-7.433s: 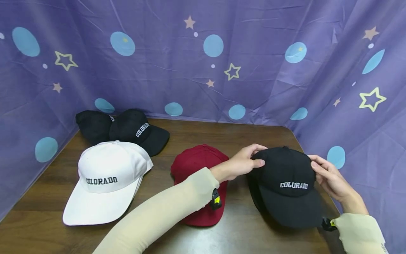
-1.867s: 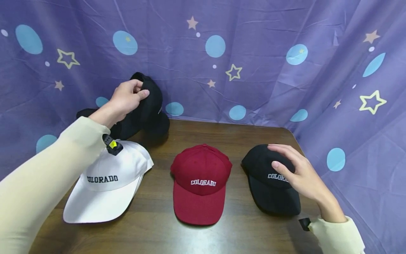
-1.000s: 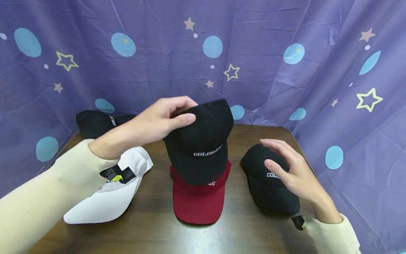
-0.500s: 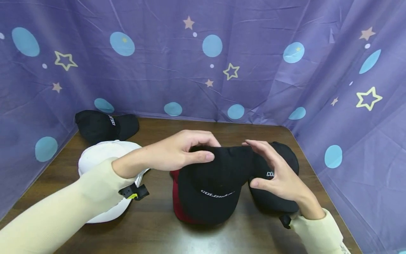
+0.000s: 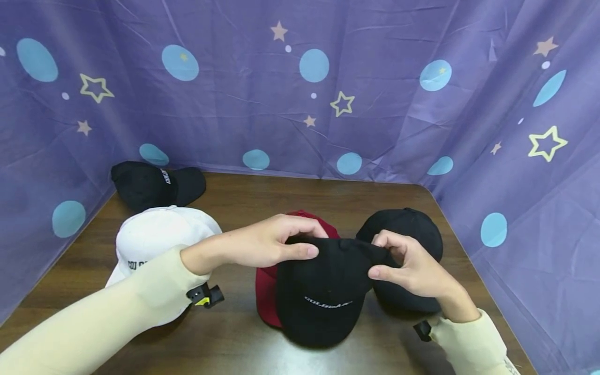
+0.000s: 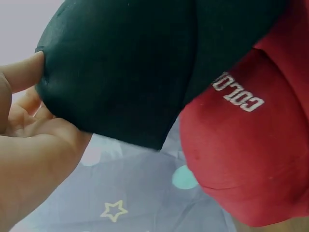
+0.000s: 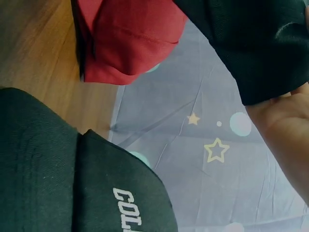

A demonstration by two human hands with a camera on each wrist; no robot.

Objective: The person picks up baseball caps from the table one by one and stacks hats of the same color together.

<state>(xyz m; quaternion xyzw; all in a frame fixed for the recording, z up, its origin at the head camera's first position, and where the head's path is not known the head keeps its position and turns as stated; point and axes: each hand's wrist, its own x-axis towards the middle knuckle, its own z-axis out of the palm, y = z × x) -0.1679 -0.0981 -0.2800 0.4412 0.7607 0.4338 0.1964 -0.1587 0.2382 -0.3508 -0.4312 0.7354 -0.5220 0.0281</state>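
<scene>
A black cap (image 5: 323,281) with white COLORADO lettering is held in front of a red cap (image 5: 266,302), covering much of it. The left hand (image 5: 262,242) pinches the upper left of the black cap's crown, thumb in front. On its right edge, the right hand (image 5: 417,271) grips with thumb and fingers. Seen from the left wrist, the black cap (image 6: 120,72) overlaps the red cap (image 6: 241,140). In the right wrist view, a hand (image 7: 285,121) supports the held cap's edge, and a second black cap (image 7: 38,164) lies nearby.
White caps (image 5: 164,229) sit stacked at left, partly behind the left sleeve. Another black cap (image 5: 145,187) lies at the back left. One more black cap (image 5: 408,229) stands on the right, behind the right hand. A purple star-patterned curtain (image 5: 262,104) surrounds the wooden table (image 5: 262,195).
The hands had held a black cap at right, which now sits there. The left hand lifted another from the back left to the middle, lowering it toward me. The right hand now grips its edge.
</scene>
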